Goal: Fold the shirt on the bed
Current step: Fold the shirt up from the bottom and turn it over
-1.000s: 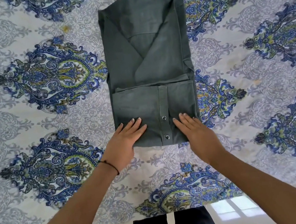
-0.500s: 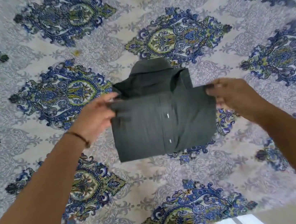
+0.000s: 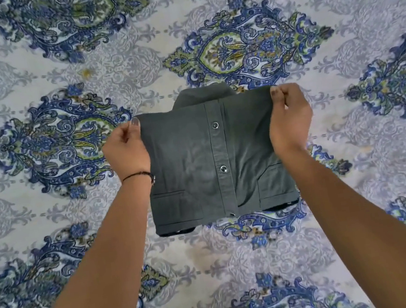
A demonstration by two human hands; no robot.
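Patterned bedspread (image 3: pixel 236 258) lies under the dark grey button shirt (image 3: pixel 214 168), its far corners pinched by left hand (image 3: pixel 126 148) and right hand (image 3: pixel 288 116) — best lowered level, edges squared over the collar (image 3: pixel 199 95).

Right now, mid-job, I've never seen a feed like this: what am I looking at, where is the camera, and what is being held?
There is no machine here: the two grips are a person's bare hands. The single picture comes from a camera worn on the person's head, looking forward and down, so both forearms reach in from the bottom. The left grip, with a dark bracelet at the wrist, and the right grip each pinch an upper corner of a folded dark grey shirt. Its snap placket faces the camera and its collar peeks out behind the top edge. Beneath lies a patterned blue-and-white bedspread. Whether the shirt's lower edge touches it I cannot tell.
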